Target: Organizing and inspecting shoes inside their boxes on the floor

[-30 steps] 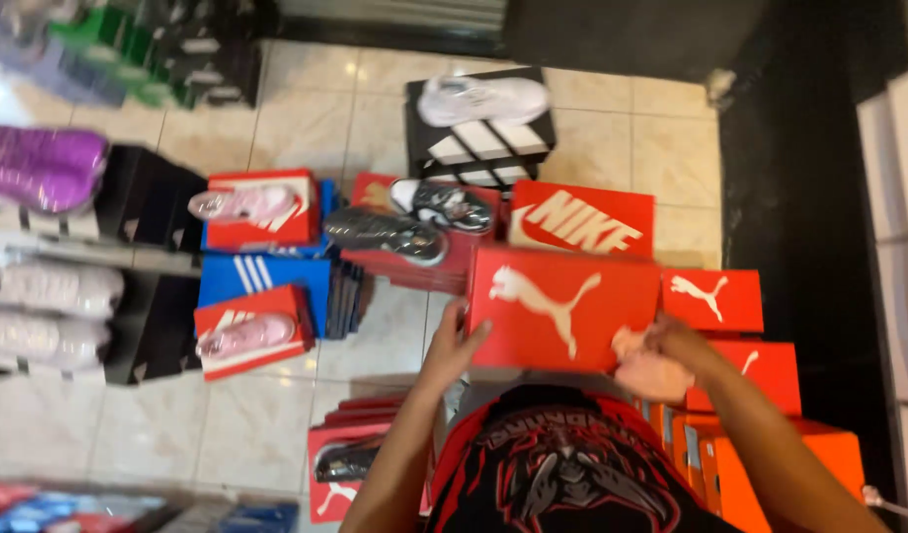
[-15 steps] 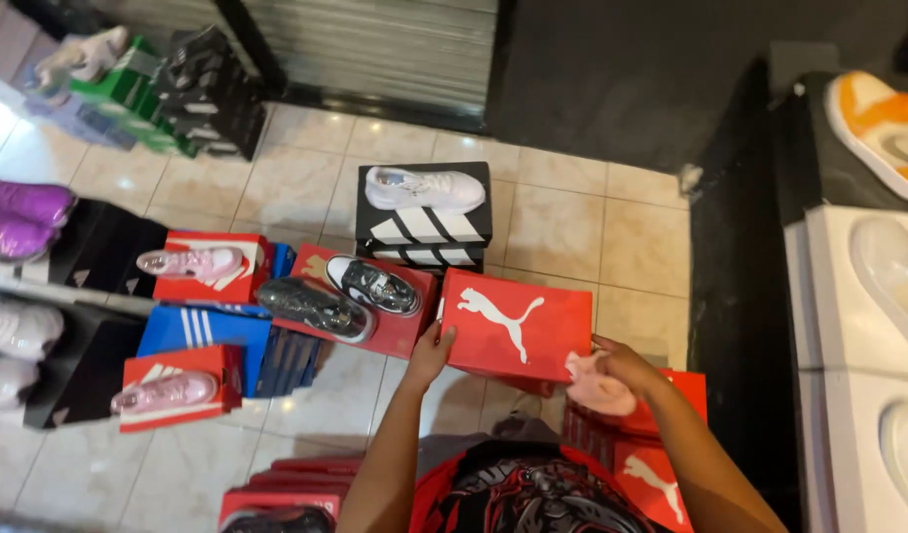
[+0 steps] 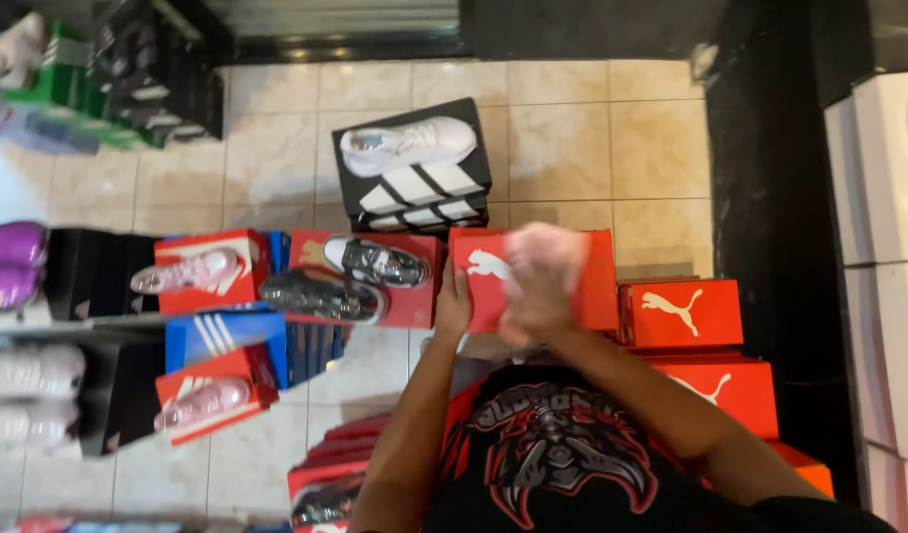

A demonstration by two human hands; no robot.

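Clearly the left hand (image 3: 453, 308) grips the red shoebox (image 3: 597, 271) at nine o'clock; the blurred right hand (image 3: 541, 276) presses a pink cloth (image 3: 552, 245), so the box could tip.

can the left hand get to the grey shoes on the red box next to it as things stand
Probably yes, once freed: the left hand grips the edge of the red shoebox, and the grey shoes sit uncovered just beside it, nothing between.

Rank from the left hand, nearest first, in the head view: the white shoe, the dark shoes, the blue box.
From the left hand:
1. Dark shoes, just left on a red box.
2. White shoe, ahead on the black striped box.
3. Blue box, farther left. It is nearly as near as the white shoe.
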